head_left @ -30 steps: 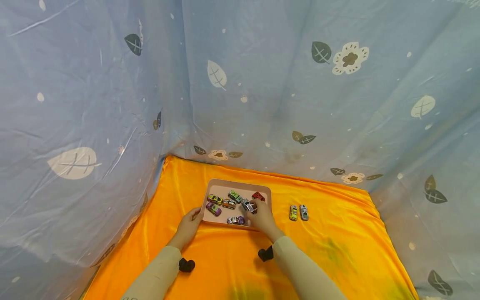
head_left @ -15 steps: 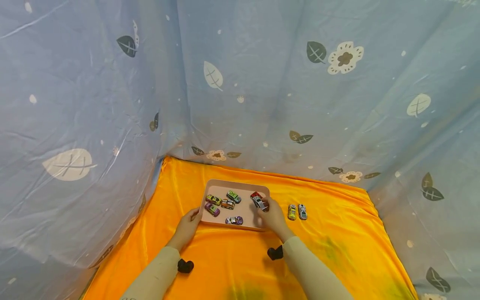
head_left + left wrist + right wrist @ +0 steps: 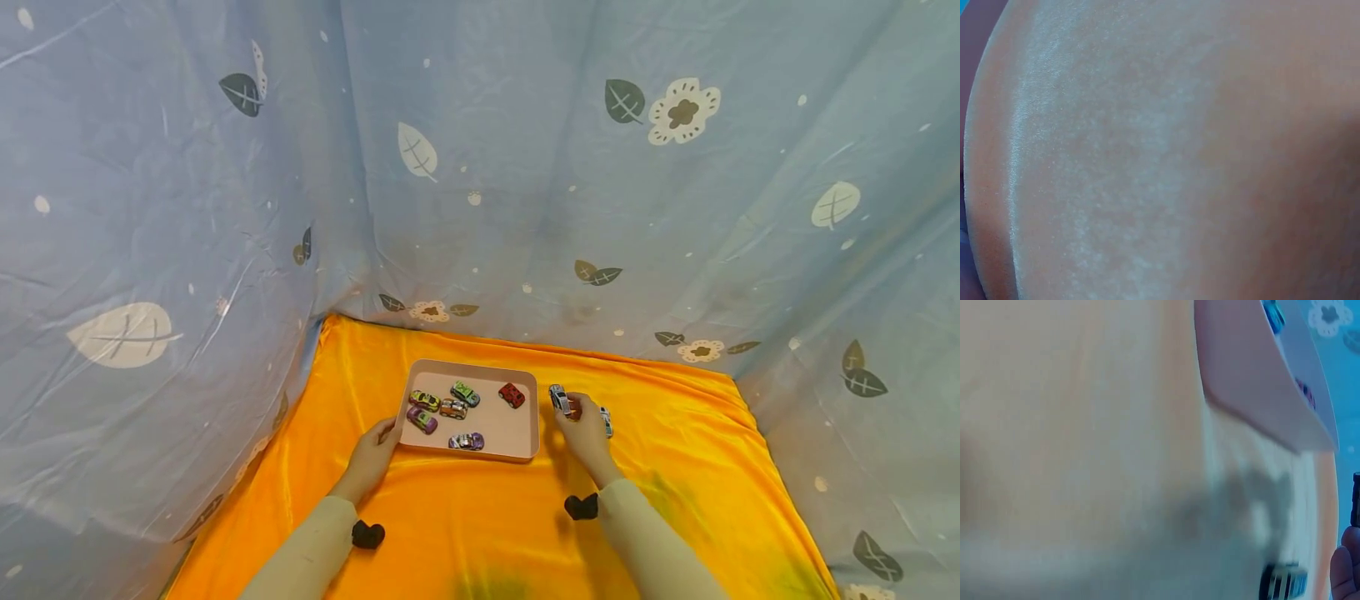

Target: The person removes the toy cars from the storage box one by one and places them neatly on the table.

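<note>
My left hand (image 3: 372, 458) holds the left front corner of a shallow pink tray (image 3: 506, 450), thumb at the rim. Off the tray's right side, my right hand (image 3: 587, 433) pinches a silver toy car (image 3: 558, 399) over the cloth. Inside the tray are a red toy car (image 3: 512, 395), a green one (image 3: 464, 392), an orange one (image 3: 453, 408), a yellow one (image 3: 424, 400), a purple one (image 3: 422, 420) and a white-and-purple one (image 3: 467, 442). Beyond my right hand a grey-white toy car (image 3: 607, 422) shows in part; the yellow car beside it is hidden.
Wrinkled orange cloth (image 3: 465, 517) covers the surface. Blue-grey curtains (image 3: 517, 208) with leaf and flower prints hang behind and at both sides. The right wrist view catches the tray's outer wall (image 3: 1254, 375) and a blurred striped toy car (image 3: 1284, 581) on the cloth.
My right hand has carried the silver car rightward, out of the tray and over the cloth, uncovering the red car. My left hand keeps its place on the tray.
</note>
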A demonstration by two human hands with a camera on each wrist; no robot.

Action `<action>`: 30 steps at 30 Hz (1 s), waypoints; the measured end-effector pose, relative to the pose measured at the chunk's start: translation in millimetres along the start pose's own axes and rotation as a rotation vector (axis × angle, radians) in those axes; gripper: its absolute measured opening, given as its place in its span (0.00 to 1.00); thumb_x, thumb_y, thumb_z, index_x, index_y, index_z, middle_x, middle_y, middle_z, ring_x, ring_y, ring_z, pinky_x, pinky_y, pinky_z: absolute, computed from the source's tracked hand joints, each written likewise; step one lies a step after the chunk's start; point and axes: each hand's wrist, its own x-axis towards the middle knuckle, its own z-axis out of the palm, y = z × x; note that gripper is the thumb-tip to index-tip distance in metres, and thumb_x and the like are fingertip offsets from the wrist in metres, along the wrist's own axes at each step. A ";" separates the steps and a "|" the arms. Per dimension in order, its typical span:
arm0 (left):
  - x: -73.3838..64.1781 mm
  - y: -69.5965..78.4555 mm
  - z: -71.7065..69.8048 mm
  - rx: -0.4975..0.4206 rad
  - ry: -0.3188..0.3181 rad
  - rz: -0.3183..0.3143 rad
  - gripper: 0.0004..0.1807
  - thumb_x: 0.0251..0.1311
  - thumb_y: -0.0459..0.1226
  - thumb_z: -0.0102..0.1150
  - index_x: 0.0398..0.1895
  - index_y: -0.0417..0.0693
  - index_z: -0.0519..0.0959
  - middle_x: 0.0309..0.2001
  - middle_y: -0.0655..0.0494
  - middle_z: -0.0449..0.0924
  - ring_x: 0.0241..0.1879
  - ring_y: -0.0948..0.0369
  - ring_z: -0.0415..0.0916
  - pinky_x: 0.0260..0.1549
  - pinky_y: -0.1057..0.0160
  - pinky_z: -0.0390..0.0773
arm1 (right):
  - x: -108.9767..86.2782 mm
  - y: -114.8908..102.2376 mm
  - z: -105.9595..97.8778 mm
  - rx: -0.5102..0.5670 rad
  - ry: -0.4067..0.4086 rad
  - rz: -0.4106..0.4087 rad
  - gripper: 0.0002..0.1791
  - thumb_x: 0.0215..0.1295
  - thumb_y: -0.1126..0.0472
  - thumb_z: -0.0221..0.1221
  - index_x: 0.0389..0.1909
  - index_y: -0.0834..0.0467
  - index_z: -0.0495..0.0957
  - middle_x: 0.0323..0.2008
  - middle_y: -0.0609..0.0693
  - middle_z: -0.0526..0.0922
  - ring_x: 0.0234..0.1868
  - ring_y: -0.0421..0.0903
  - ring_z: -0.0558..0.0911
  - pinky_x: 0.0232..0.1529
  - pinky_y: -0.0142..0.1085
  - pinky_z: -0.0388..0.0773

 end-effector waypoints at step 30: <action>2.1 -6.3 0.4 -0.028 -0.001 0.000 0.28 0.71 0.50 0.49 0.68 0.46 0.68 0.62 0.46 0.72 0.62 0.48 0.68 0.61 0.44 0.65 | 1.9 43.3 -20.4 0.053 -0.034 0.149 0.27 0.67 0.61 0.59 0.62 0.70 0.66 0.47 0.64 0.74 0.45 0.55 0.77 0.38 0.33 0.78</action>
